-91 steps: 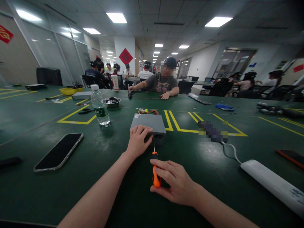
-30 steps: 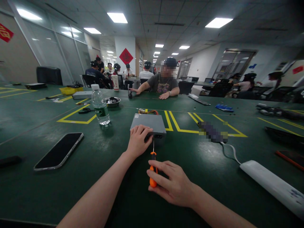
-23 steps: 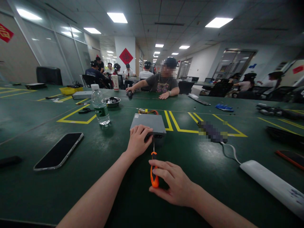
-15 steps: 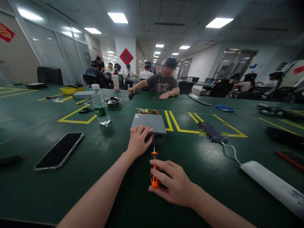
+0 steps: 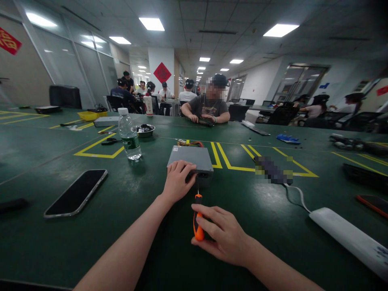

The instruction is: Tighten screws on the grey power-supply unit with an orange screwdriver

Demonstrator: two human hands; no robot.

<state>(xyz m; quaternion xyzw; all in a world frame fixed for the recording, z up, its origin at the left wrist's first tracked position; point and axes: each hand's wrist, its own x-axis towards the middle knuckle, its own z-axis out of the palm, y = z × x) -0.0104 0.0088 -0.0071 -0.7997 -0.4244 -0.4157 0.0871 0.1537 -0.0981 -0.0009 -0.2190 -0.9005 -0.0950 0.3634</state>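
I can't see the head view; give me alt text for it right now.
The person's right grip holds an orange screwdriver, its shaft pointing at the near side of a grey metal box, where the left grip rests. The box sits on a green table, with a water bottle and a phone to its left.

A grey metal box [image 5: 190, 156] lies flat; an orange-and-black screwdriver [image 5: 198, 199], closer to the worktop's [image 5: 45, 250] near edge, points at it.
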